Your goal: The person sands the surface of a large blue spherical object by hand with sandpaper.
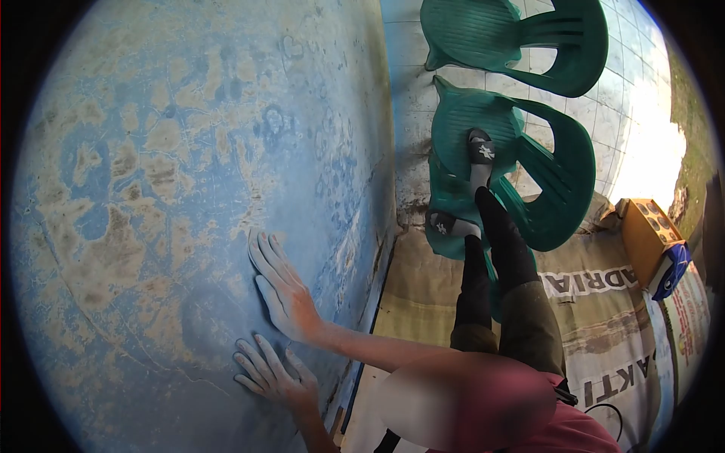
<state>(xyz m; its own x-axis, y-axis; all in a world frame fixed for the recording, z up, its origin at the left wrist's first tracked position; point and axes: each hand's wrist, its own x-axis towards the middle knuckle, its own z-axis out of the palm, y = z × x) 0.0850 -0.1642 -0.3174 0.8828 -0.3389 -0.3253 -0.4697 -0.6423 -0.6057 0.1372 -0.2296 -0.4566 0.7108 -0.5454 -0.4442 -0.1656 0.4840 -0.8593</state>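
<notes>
My right hand (pixel 285 291) lies spread against a worn blue wall (pixel 204 279), its back towards me and its fingers pointing up and left in the picture. Just below it in the view, my left hand (pixel 278 377) is also at the wall with fingers apart. Pale, dust-like powder coats both hands. Neither one shows anything held, though the palms are hidden. Around them the wall is blue and smoother, while farther left its paint has worn into beige and brown patches with thin cracks.
My sandalled feet (pixel 480 147) stand on green plastic chairs (pixel 544 151); another green chair (pixel 483 34) is beyond them on white tiles (pixel 411 53). A printed banner sheet (pixel 596 325) covers the floor. On the right sit an orange-brown box (pixel 646 238) and a blue packet (pixel 671 272).
</notes>
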